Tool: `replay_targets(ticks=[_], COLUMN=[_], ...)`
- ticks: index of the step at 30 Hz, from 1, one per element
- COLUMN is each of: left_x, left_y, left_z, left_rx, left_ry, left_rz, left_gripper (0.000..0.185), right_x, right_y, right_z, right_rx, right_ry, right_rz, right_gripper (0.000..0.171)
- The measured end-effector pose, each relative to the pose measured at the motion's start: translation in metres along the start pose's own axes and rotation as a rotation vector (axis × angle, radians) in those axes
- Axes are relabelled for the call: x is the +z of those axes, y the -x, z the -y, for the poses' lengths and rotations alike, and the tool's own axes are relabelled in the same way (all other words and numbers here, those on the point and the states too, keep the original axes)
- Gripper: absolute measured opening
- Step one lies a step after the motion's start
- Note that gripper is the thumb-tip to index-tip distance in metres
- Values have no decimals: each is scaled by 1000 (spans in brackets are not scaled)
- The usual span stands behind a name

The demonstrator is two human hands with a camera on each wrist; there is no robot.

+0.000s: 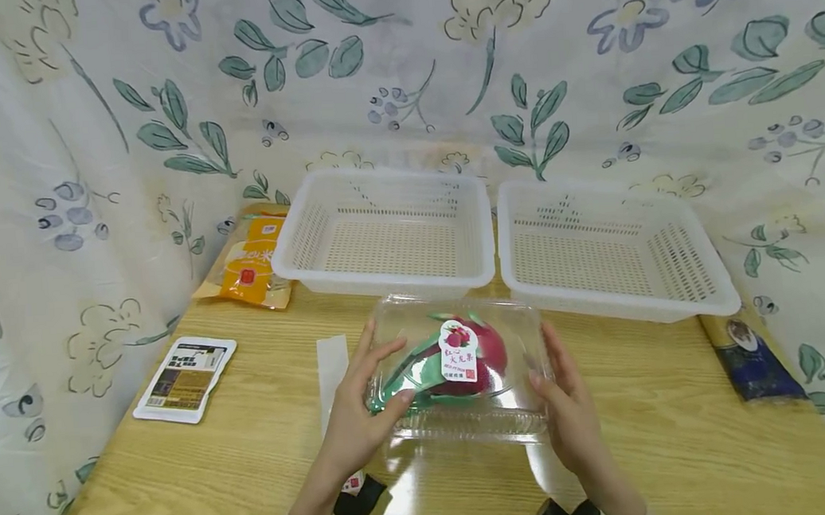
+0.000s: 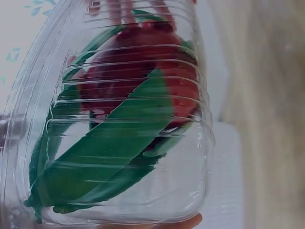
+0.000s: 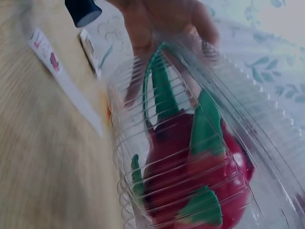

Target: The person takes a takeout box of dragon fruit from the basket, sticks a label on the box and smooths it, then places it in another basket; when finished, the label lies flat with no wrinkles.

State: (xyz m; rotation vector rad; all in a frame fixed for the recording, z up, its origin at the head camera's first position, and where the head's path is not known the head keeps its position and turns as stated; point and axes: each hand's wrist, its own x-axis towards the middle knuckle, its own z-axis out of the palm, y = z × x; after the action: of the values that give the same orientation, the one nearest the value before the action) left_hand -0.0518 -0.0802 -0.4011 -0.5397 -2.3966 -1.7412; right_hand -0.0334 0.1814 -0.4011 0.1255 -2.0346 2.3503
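Observation:
Between both hands is a clear plastic clamshell box [image 1: 521, 322], held above the wooden table. My left hand [image 1: 355, 413] grips its left side, thumb over the top; my right hand [image 1: 569, 402] grips the opposite side the same way. Inside lies a red dragon fruit [image 1: 492, 349] with long green leaf-like scales [image 2: 119, 131]. On the lid is a white label [image 1: 458, 356] with a dragon fruit picture and red writing. The box's ribbed wall shows close up in both wrist views, and in the right wrist view the left hand [image 3: 167, 19] spreads round the far end.
Two white plastic baskets [image 1: 385, 282] [image 1: 620, 304] stand side by side at the back. An orange food bag [image 1: 257, 256] lies left of them, a white-edged pouch [image 1: 186, 381] nearer on the left. A dark blue packet [image 1: 758, 365] lies at the right edge. A white paper strip [image 1: 332, 371] lies beside the left hand.

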Motion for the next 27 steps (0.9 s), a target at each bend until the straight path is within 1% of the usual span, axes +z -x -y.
replay_targets(ticks=[2, 4, 6, 10, 13, 15, 18, 20, 24, 27], left_x=[-4, -8, -11, -17, -21, -23, -25, -27, -30, -32], left_y=[-3, -8, -12, -22, -31, -37, -47, -53, -65, -75], left_z=[-4, -7, -10, -17, -22, -24, -27, -29, -32, -36], left_rx=[31, 65, 80, 79, 71, 71, 70, 51, -29, -92], left_ry=[10, 29, 59, 134, 180, 197, 216, 221, 195, 129], left_rz=[-18, -32, -33, -8, -2, -12, -36, -63, -126, -160], left_gripper=[52, 51, 50, 50, 51, 51, 52, 52, 53, 53], right_x=[3, 5, 7, 10, 11, 12, 14, 16, 19, 20], right_y=[-4, -7, -11, -22, -33, -40, -50, -57, -71, -82], right_z=[7, 13, 18, 30, 42, 51, 62, 68, 76, 81], right_rx=[5, 26, 43, 25, 13, 35, 78, 104, 157, 184], right_ry=[13, 28, 20, -44, -90, -97, -78, -55, -54, -83], right_rz=[18, 20, 9, -18, -33, -45, -59, -66, -61, -51], right_gripper=[67, 67, 67, 66, 66, 66, 65, 65, 64, 64])
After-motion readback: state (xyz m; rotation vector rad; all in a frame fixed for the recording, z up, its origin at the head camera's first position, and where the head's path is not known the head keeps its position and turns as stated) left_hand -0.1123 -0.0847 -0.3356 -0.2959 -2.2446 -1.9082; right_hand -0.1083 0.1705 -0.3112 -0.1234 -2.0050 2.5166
